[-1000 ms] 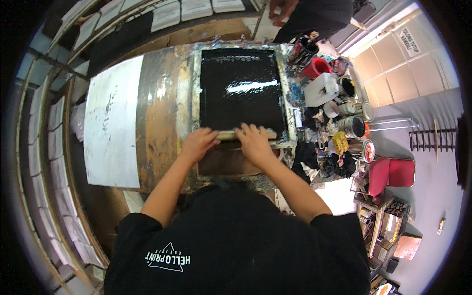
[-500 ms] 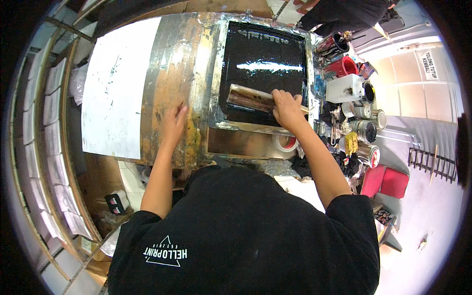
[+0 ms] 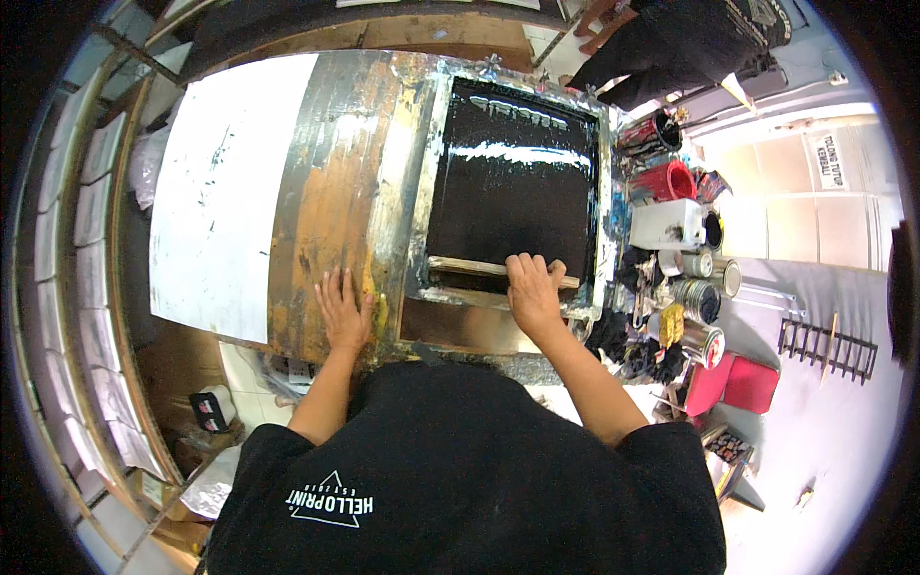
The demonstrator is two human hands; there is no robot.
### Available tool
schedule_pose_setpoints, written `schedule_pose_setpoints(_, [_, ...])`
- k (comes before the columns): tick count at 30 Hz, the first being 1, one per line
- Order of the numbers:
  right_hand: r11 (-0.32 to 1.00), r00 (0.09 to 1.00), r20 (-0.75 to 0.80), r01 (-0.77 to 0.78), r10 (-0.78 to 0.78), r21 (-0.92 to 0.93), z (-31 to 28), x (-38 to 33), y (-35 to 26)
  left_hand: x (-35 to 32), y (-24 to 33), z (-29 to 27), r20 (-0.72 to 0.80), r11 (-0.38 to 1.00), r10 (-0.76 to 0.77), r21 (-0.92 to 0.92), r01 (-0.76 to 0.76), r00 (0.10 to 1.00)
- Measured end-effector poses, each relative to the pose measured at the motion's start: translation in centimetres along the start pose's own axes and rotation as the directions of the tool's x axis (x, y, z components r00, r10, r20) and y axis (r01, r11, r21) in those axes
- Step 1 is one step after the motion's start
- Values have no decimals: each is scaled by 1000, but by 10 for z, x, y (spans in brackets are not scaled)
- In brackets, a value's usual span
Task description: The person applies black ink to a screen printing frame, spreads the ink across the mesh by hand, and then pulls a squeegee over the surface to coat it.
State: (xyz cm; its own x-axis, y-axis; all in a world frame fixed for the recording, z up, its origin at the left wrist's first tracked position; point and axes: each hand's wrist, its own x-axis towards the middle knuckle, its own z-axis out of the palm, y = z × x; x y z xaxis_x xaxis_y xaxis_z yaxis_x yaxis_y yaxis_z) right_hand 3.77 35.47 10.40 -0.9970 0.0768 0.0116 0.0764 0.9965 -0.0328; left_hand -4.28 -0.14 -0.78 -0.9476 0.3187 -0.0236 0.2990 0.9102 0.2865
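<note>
My right hand (image 3: 535, 289) grips a long wooden squeegee (image 3: 474, 267) near the near end of a screen-printing frame (image 3: 419, 213). The squeegee lies crosswise over the mesh, and its lower edge is hard to see. Black ink coats the screen (image 3: 517, 206), with a wet shiny band across its far part. Flat on the stained wooden table (image 3: 321, 182), to the left of the frame, rests my left hand (image 3: 342, 309) with fingers spread. Beyond that hand, a large white sheet (image 3: 225, 201) with dark specks covers the table's left side.
Paint cans (image 3: 697, 300), a red pot (image 3: 676, 180) and a white container (image 3: 664, 225) crowd the right edge. A drying rack (image 3: 110, 259) with sheets stands at far left. Another person (image 3: 661, 53) stands at the far right, beside a red chair (image 3: 747, 383) farther down.
The squeegee has come toward me along the screen in my right hand. My left hand, raised before, now lies flat on the table. The view has shifted slightly.
</note>
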Motion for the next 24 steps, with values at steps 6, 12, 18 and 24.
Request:
schedule_pose_setpoints(6, [997, 998, -13, -67, 67, -30, 11, 55, 23, 5, 4, -2, 15, 1000, 0, 24, 0, 1000])
schedule_pose_setpoints(12, [995, 993, -97, -73, 66, -70, 25, 122, 51, 5, 1, -1, 16, 1000, 4, 12, -5, 1000])
schedule_pose_setpoints(18, [992, 996, -55, -71, 65, -106, 36, 193, 90, 7, 4, -4, 37, 1000, -3, 14, 2, 999])
schedule_pose_setpoints(24, [991, 976, -217, -55, 28, -120, 48, 255, 121, 8, 6, -7, 61, 1000, -26, 18, 25, 998])
